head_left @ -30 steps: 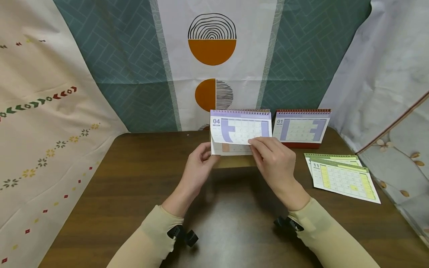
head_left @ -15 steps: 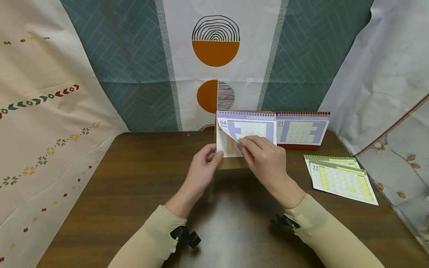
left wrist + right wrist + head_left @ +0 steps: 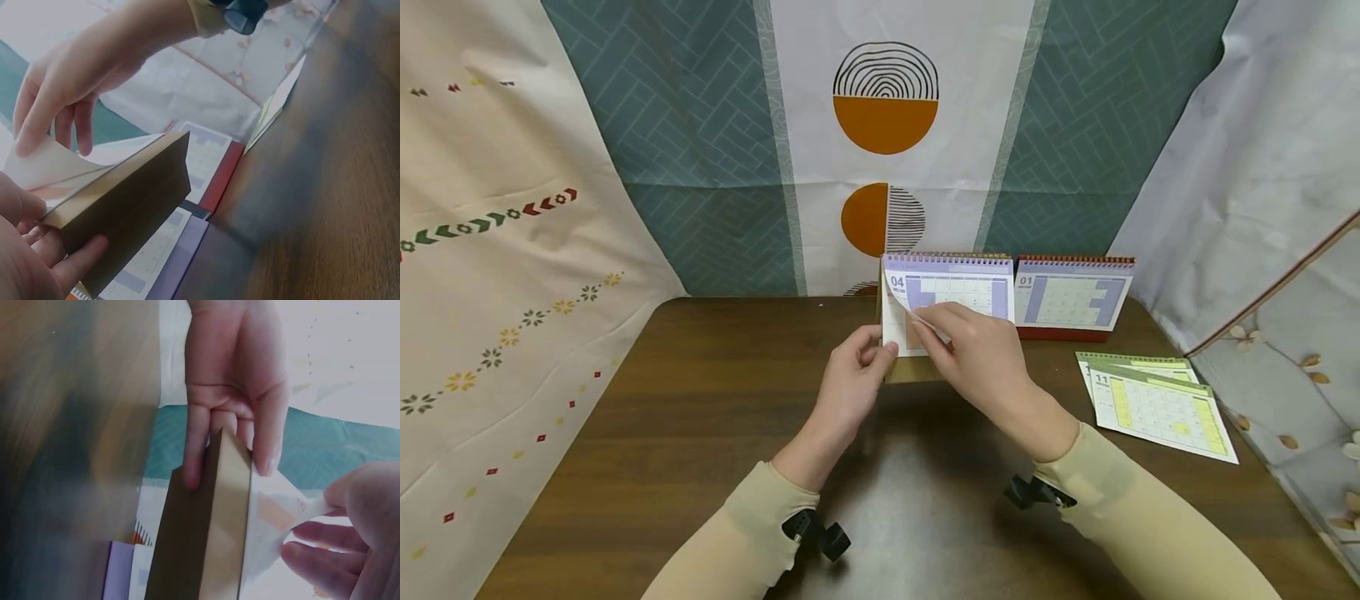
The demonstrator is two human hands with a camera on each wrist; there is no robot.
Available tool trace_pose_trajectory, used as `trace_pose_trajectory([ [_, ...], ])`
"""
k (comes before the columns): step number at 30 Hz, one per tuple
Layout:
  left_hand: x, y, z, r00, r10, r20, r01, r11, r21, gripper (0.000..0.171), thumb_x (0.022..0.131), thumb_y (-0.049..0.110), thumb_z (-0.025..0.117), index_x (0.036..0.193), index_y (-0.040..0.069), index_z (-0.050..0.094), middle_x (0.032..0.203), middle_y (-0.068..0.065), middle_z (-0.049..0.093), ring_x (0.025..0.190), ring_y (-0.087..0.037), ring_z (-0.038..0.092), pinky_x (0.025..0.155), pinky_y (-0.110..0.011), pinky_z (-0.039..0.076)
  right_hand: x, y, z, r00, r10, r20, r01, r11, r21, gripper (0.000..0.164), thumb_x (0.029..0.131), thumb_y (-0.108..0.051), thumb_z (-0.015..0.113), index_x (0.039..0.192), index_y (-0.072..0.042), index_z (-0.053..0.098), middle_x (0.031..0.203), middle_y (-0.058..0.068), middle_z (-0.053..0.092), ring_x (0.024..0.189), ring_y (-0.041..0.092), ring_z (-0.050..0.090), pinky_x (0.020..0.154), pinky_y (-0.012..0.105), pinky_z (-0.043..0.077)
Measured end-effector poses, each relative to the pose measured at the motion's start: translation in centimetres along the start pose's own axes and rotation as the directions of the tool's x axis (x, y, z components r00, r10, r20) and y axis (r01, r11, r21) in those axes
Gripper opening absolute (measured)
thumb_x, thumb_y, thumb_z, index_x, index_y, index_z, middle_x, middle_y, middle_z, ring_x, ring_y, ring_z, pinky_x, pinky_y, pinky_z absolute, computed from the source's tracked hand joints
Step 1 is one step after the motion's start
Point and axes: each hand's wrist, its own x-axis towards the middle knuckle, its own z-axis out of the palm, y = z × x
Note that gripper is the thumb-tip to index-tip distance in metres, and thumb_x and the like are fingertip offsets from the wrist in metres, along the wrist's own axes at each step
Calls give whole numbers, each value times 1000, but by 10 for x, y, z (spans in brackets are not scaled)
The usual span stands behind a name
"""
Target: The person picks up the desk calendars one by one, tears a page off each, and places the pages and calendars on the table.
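A spiral-bound desk calendar (image 3: 962,287) showing "04" is upright near the back of the table. My left hand (image 3: 850,375) grips its lower left side, thumb in front and fingers behind the brown cardboard stand (image 3: 137,206). With thumb and fingers my right hand (image 3: 981,354) pinches the lower left part of the purple April page (image 3: 269,559), which curls up and away from the sheet below. That lower sheet (image 3: 893,337) with an orange column shows at the left. Close on the right stands a second calendar (image 3: 1063,292) reading "01", on a red base.
Loose green-edged calendar sheets (image 3: 1157,408), one marked "11", lie overlapped at the right. Behind the held calendar, a purple-edged calendar (image 3: 178,256) shows in the left wrist view. Patterned cloths (image 3: 692,167) hang around the back and sides of the brown table (image 3: 700,375).
My right hand has moved left along the April page's bottom edge. The page's left corner, flat a second ago, is now curled up. My left hand keeps its grip on the calendar.
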Motion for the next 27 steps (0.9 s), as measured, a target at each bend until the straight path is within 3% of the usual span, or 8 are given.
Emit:
trace_pose_trajectory([
  [6,-2,4,1,1000,12,-9,-12,1000,-21,19,111,12,68,129,7,74,80,-6,70,65,-15,42,60,-28,35,5,-7,-9,993,107,40,-110,991,71,21,97,-19,88,115,-9,87,109,8,84,90,26,80,70,44,63],
  [10,-1,5,1,1000,24,-21,-25,999,-29,19,111,12,67,129,6,74,89,-9,77,69,-16,48,62,-29,36,8,-8,-12,987,161,19,-162,981,102,19,97,-16,88,114,-8,88,103,7,84,74,21,75,63,39,58],
  [15,-1,5,0,999,15,-34,-16,999,-33,20,112,11,67,130,6,74,100,-11,81,73,-17,50,63,-30,37,11,-5,-15,986,164,-15,-162,981,108,16,96,-13,88,112,-7,87,96,7,84,59,17,58,54,32,42],
  [22,-1,5,-2,998,23,-57,-26,998,-53,19,110,9,68,128,5,74,100,-11,81,76,-18,55,65,-29,39,24,5,-28,980,201,14,-201,973,115,16,99,-13,86,114,-6,87,100,8,84,66,19,66,58,34,47],
  [27,-1,6,-5,997,33,-64,-37,997,-62,19,110,8,68,127,5,74,98,-11,80,71,-16,52,62,-28,38,39,14,-42,977,209,43,-212,974,83,14,102,-18,83,112,-9,88,79,3,78,58,16,55,56,36,39],
])
